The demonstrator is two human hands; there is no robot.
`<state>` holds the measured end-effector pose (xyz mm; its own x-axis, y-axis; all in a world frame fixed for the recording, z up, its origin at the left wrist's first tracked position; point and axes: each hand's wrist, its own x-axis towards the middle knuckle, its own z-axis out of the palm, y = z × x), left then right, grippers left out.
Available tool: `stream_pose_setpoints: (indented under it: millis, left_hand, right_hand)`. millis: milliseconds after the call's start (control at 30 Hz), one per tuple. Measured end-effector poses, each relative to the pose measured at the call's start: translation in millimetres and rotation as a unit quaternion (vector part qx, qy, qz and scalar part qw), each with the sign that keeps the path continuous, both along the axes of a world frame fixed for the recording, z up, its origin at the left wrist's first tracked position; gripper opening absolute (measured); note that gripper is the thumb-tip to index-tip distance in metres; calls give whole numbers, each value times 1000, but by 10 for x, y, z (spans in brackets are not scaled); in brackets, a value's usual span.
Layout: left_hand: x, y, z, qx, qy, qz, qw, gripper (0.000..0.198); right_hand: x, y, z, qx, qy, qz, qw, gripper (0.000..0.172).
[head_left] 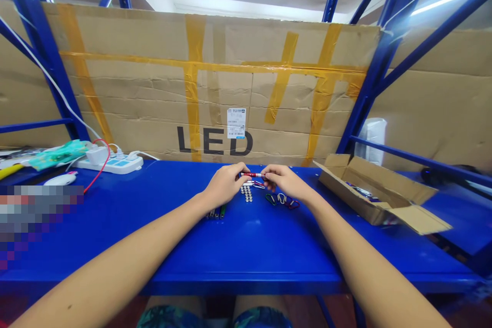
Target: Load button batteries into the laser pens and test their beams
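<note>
Between my two hands, level above the blue table, is a slim red-and-silver metal tube (pixel 253 175), like a small penlight. My left hand (pixel 226 182) pinches its left end. The fingers of my right hand (pixel 282 180) close on its right end; whether they grip a separate cap there is hidden. Just below the tube lie several small silver round pieces (pixel 248 195) in rows, with more slim tubes partly hidden behind my fingers. Carabiner clips (pixel 282 199) in green, silver and red rest under my right hand. Several dark and green tubes (pixel 222 211) lie beneath my left wrist.
An open cardboard box (pixel 357 192) holding metallic items stands at the right. A white power strip (pixel 115 162) with plugs and cables sits back left, near a white mouse (pixel 60 179). A large cardboard sheet (pixel 154 97) closes off the back, between blue rack posts.
</note>
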<state>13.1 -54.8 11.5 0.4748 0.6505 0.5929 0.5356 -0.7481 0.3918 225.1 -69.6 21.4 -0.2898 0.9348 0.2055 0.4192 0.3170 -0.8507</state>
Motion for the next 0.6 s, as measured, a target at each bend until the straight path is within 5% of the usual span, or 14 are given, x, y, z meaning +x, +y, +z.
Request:
stream_pose_setpoints:
  millis: [133,600]
  left_hand:
    - [21,-40,-10,-4,17,-12,1000,10]
    - [84,-68,-63,-57,-12,-62,996,14]
  right_hand:
    - [-51,-49,-15,23,-12,56,998,15]
    - [-104,-63,-48,118,-80,34,989,24]
